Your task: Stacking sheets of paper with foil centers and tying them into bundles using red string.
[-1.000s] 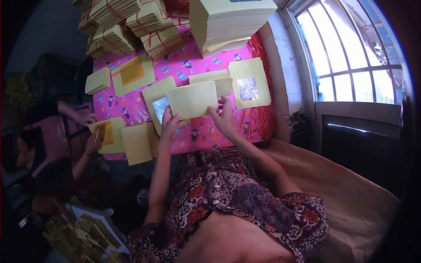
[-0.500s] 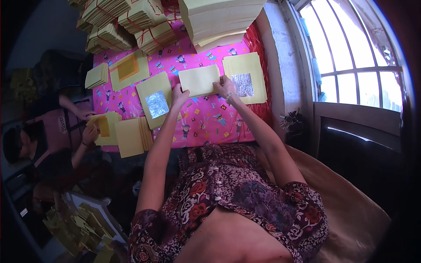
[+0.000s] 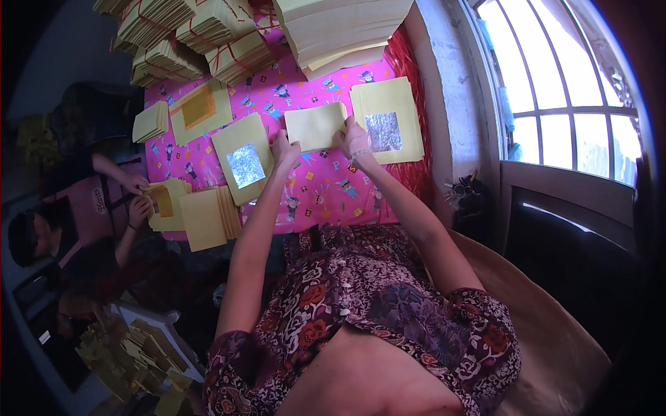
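My left hand [image 3: 285, 148] grips the lower left corner of a pale yellow folded paper bundle [image 3: 314, 126]. At its right edge, my right hand [image 3: 355, 141] closes on the same bundle, fingers wrapped round the side. On the right lies a stack of yellow paper sheets with a silver foil square [image 3: 383, 132], close beside my right hand. Left of the bundle, another yellow sheet stack with a silver square [image 3: 245, 165] lies tilted near my left wrist.
Tied bundles of yellow paper [image 3: 170, 64] and a tall paper pile [image 3: 340, 31] fill the far side of the pink patterned tabletop [image 3: 312, 197]. At left, a co-worker's hands [image 3: 141, 201] handle gold-square sheets beside a folded stack [image 3: 208, 220]. A barred window [image 3: 562, 111] stands right.
Both hands keep hold of the folded paper bundle. My right hand's fingers have shifted slightly along its right edge; otherwise the view has only tilted a little.
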`<state>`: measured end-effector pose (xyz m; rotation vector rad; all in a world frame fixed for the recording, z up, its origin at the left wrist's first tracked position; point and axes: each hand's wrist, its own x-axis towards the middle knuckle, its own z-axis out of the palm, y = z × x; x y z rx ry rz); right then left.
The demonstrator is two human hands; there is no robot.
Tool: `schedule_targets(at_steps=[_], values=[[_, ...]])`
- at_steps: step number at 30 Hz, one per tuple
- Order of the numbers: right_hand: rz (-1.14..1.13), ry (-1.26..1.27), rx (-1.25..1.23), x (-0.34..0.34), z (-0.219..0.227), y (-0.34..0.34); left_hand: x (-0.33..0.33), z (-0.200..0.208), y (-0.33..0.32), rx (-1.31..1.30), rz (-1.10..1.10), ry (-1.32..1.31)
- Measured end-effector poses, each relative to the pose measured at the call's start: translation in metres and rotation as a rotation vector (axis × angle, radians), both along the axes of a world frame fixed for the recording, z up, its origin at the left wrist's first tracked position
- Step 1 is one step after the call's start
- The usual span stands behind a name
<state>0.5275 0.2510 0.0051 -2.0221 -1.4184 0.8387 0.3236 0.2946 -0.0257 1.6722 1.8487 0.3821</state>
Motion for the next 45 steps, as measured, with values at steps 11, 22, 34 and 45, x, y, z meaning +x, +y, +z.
schedule_targets(at_steps=[11,22,34,45], values=[[0.043,-0.187,-0.001,-0.017,0.016,-0.016,0.025,0.062,-0.037,0.38,-0.418,0.258],[0.036,-0.128,0.015,0.004,0.022,-0.019,0.031,0.032,-0.044,0.244,-0.453,0.425],[-0.159,-0.611,-0.068,0.154,0.036,0.03,0.05,0.083,-0.038,0.251,-0.396,0.3],[-0.067,-0.337,-0.055,0.132,0.053,0.011,0.043,0.092,-0.048,0.329,-0.399,0.254]])
